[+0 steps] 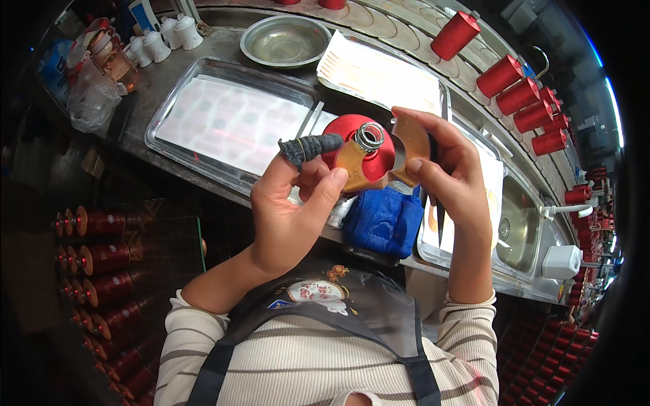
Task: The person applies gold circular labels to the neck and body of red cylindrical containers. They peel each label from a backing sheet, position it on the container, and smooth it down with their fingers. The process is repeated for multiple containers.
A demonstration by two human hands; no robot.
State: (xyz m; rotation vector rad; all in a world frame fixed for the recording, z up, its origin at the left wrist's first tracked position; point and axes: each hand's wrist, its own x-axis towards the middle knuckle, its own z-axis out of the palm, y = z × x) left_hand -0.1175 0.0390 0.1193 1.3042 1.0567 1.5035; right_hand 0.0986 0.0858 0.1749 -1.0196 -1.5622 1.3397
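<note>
A red metal bottle [344, 127] with a bare silver threaded neck [370, 137] is in front of me, its shoulder facing up. My left hand [288, 216], a dark grey wrap [311, 149] on one finger, pinches a curved, translucent gold film [359, 168] against the bottle's near shoulder. At the other end, my right hand [457, 172] pinches the film between thumb and fingers, where it stands up off the bottle. A bundled blue cloth [382, 220] lies just below the bottle. What the bottle rests on is hidden.
A metal tray [154, 139] with white patterned sheets stands left, a round metal basin [284, 42] behind it. Printed sheets [379, 71] lie beyond the bottle. A sink [521, 230] is at right. Red bottles [501, 76] line the slatted conveyor; more stand on racks [101, 257] lower left.
</note>
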